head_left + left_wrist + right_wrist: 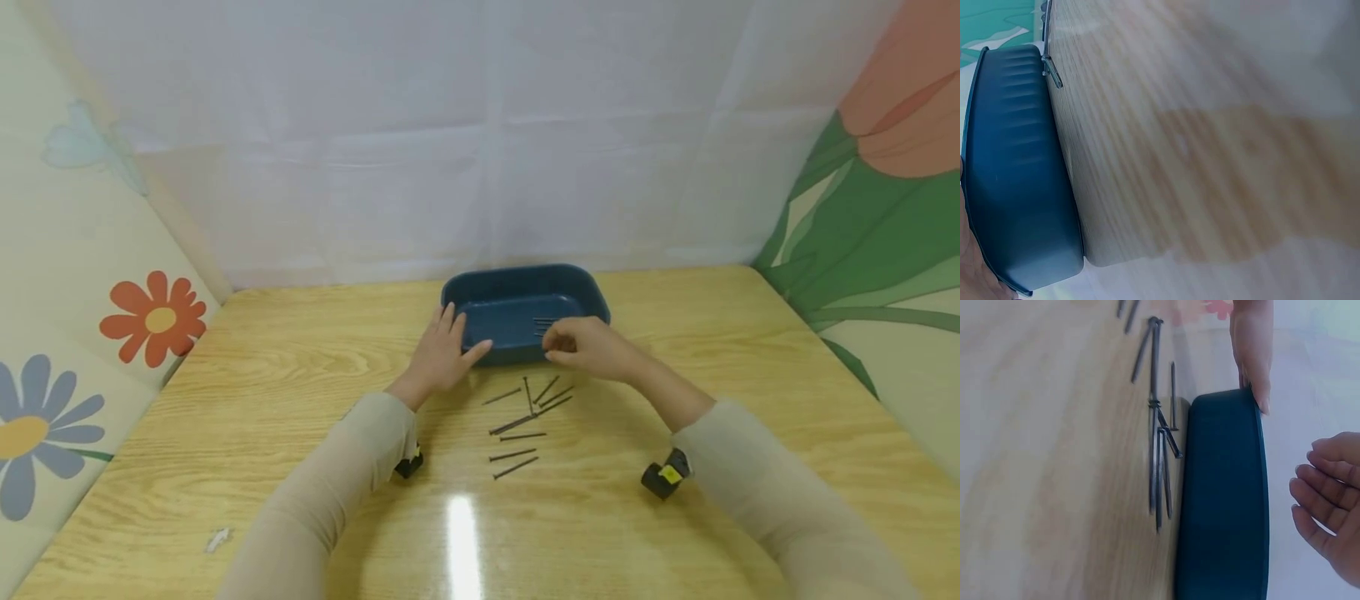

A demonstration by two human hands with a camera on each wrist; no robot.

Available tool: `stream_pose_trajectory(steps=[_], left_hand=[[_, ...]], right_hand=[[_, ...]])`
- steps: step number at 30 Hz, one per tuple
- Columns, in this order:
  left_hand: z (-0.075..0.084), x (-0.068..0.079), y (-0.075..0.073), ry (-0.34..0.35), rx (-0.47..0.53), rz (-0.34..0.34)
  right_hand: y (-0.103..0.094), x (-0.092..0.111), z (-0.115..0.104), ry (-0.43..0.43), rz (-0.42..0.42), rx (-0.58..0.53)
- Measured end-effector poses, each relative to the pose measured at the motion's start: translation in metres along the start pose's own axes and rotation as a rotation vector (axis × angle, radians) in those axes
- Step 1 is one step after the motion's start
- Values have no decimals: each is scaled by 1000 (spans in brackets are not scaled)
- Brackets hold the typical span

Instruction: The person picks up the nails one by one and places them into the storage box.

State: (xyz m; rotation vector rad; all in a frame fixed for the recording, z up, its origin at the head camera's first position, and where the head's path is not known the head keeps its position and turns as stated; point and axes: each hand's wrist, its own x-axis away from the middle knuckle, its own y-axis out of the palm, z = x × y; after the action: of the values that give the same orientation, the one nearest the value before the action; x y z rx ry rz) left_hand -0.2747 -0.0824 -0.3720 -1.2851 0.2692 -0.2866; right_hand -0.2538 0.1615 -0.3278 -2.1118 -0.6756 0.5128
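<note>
A dark blue rectangular tub (pixel 517 354) stands at the back of the table. My left hand (pixel 438 350) rests on its left front corner, fingers stretched out and thumb lying over the rim. Above the tub's right front edge is my right hand (pixel 592 346), its fingers loosely bent; in the right wrist view nothing shows between the fingers (pixel 1319 494). Inside the tub, close to that hand, lie several nails (pixel 543 323) side by side, partly hidden by it. More loose dark nails (pixel 1159 475) are scattered on the table in front of the tub, some crossing each other.
The wood-grain table (pixel 315 350) meets a white cloth backdrop (pixel 360 167) just behind the tub. Flower-patterned panels (pixel 45 250) flank both sides. A small white scrap (pixel 218 540) lies near the front left. Black wrist devices (pixel 664 475) hang below the sleeves.
</note>
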Motion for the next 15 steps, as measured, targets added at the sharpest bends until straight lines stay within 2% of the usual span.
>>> stream_pose_trajectory(steps=[8,15], left_hand=[[-3,0,1,10,1,10],[-2,0,1,14,15,9]], right_hand=[[9,11,0,-59,-21,32],[25,15,3,-70,-116,123]])
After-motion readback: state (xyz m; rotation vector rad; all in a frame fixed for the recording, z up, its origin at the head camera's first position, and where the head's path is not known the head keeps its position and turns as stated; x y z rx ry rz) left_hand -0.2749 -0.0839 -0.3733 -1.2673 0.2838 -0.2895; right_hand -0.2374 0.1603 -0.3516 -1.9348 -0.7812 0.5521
